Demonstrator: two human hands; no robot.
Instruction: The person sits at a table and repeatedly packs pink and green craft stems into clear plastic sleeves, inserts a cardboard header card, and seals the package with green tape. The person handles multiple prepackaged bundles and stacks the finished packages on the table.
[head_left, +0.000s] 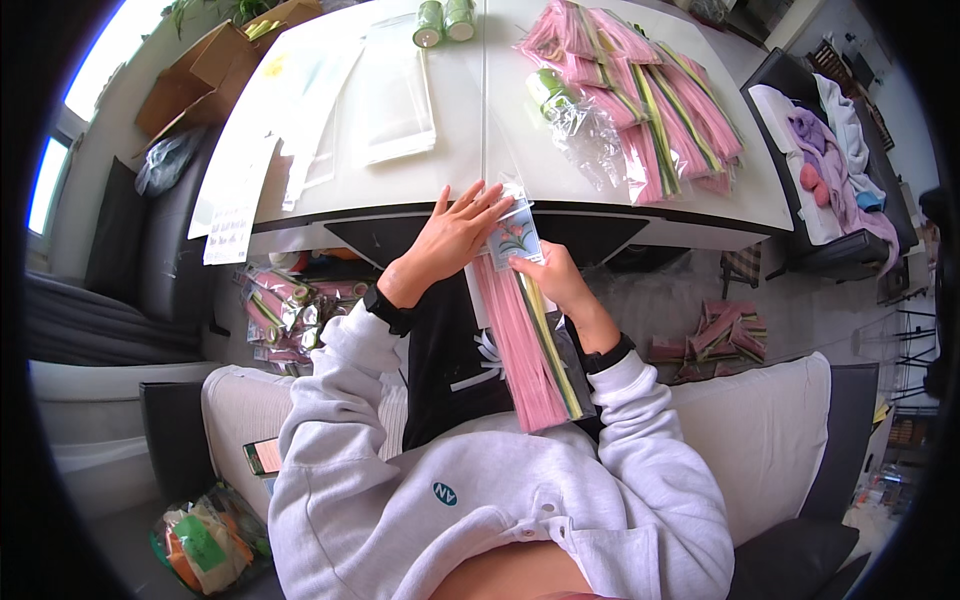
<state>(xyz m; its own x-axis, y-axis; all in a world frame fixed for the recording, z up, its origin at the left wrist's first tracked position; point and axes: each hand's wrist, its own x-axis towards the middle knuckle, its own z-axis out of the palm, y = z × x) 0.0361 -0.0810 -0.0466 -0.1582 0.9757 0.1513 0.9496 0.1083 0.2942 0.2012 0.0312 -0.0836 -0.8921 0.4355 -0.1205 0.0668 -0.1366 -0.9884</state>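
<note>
A long clear plastic bag of pink, dark green and yellow chenille stems (525, 352) hangs from the table edge down over my lap. At its upper end is a blue card (517, 238) printed with pink flowers. My right hand (559, 281) grips the bag at the card's lower corner, thumb on top. My left hand (459, 231) lies flat across the card's upper left side with its fingers stretched out and somewhat apart. Its fingertips touch the top of the bag; what is under the palm is hidden.
Filled bags of pink stems (637, 97) are heaped at the table's right, beside a wrapped green roll (550, 90). Clear empty bags (397, 105) and printed sheets (240, 202) lie left. Two green rolls (444, 22) stand at the back. More bundles (300, 311) are on the floor.
</note>
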